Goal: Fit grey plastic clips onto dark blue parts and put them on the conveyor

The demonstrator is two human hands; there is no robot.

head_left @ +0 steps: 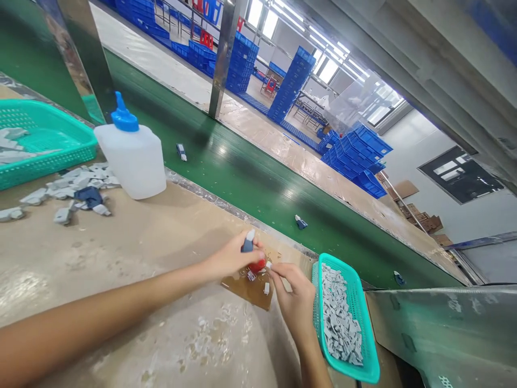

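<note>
Navy-and-white small plastic-looking piece [247, 246] pinched in left hand [232, 256], over the desk [169, 231]. Right hand [298, 285] pinches tiny white piece [269, 264] near red object [257, 265]. Both probably light, stiff; tiny one easily dropped. Best grips: navy body, white piece's sides.

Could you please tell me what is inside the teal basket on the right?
The teal basket by the right hand holds a heap of small light-grey pieces. The upper ones cover what lies beneath, so the bottom of the heap cannot be seen.
</note>
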